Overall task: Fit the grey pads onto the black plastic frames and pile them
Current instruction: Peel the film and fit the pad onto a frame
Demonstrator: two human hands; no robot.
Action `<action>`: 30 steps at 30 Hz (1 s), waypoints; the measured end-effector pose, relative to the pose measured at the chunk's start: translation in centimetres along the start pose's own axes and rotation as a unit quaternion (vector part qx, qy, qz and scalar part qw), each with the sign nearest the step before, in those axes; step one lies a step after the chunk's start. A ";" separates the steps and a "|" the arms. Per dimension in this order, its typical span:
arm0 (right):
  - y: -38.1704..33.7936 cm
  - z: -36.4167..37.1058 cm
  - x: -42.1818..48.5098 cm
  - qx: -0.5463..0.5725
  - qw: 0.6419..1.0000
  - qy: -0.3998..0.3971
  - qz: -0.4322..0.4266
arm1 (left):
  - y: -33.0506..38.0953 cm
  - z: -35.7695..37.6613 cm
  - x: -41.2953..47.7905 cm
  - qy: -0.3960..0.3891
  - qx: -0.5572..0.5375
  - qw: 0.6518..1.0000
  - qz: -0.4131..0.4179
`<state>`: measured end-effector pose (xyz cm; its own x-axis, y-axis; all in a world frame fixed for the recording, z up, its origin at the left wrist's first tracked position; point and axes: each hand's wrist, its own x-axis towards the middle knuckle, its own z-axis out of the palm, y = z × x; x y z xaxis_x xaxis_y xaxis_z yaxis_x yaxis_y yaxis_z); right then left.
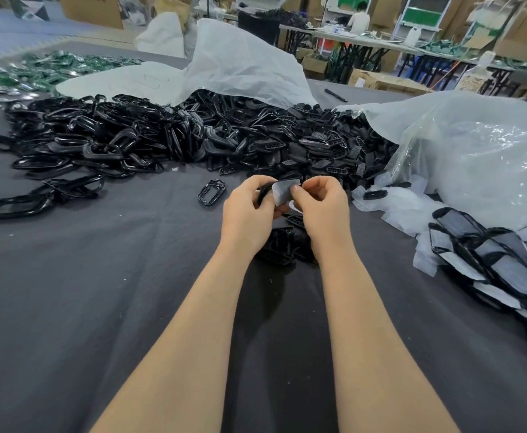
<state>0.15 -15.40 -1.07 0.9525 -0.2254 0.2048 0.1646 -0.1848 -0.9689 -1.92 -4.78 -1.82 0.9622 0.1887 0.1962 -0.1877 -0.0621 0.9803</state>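
A flat grey pad (282,191) is pinched by the right hand (324,209) against a black plastic frame (262,192) gripped in the left hand (248,215). Loose black frames (124,142) are heaped behind, padded ones (493,264) at right.

- Crumpled white plastic bags (243,67) are being borne by the dark grey worktop (68,292).
- Green parts (56,68) are being carried, heaped, far left.
- A black pen (335,95) is being carried beyond the bags.

No legible text, brand, number or sign anywhere. Faint dark print on the cardboard box (93,12) at eleven o'clock, too blurred to read. Thin scribbled lines on the white sack (115,84) at ten o'clock, not decipherable as letters.
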 end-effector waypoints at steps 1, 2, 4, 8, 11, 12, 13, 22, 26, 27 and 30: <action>0.0 0.0 0.0 0.020 1.000 -0.004 0.017 | 0.0 0.0 0.0 -0.001 0.002 1.000 0.002; 0.0 0.0 0.1 0.039 0.999 -0.008 0.030 | 0.0 0.0 0.0 -0.002 0.002 1.000 0.003; 0.1 -0.1 0.3 0.080 0.995 -0.017 0.048 | -0.1 0.0 0.1 -0.005 0.001 1.000 0.005; 0.0 -0.3 0.6 0.142 0.985 -0.050 0.085 | 0.0 -0.1 0.1 -0.015 -0.016 1.000 -0.001; 0.1 -0.2 0.5 0.105 0.991 -0.041 0.067 | 0.0 -0.1 0.1 -0.013 -0.031 0.999 -0.014; 0.1 -0.2 0.3 0.065 0.997 -0.023 0.035 | 0.0 -0.1 0.1 -0.008 -0.039 0.999 -0.020; 0.1 -0.1 0.2 0.026 1.000 -0.010 -0.002 | 0.0 -0.1 0.1 -0.003 -0.049 0.998 -0.026; -0.4 0.0 0.3 0.234 0.959 -0.076 0.138 | 0.0 0.1 0.2 -0.005 -0.078 0.996 -0.044; -0.5 0.1 0.4 0.237 0.958 -0.079 0.142 | 0.0 0.0 0.2 -0.006 -0.073 0.997 -0.039; -0.5 0.0 0.4 0.233 0.958 -0.081 0.143 | 0.0 0.0 0.1 -0.006 -0.071 0.997 -0.036; -0.3 -0.2 0.5 0.209 0.964 -0.089 0.138 | 0.1 0.0 0.0 -0.012 -0.062 0.998 -0.024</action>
<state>0.47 -15.63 -0.61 0.9976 -0.0353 -0.0600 -0.0484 0.2681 -0.9622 -1.95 -4.74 -1.74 0.9747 0.1657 0.1502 -0.1634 0.0692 0.9841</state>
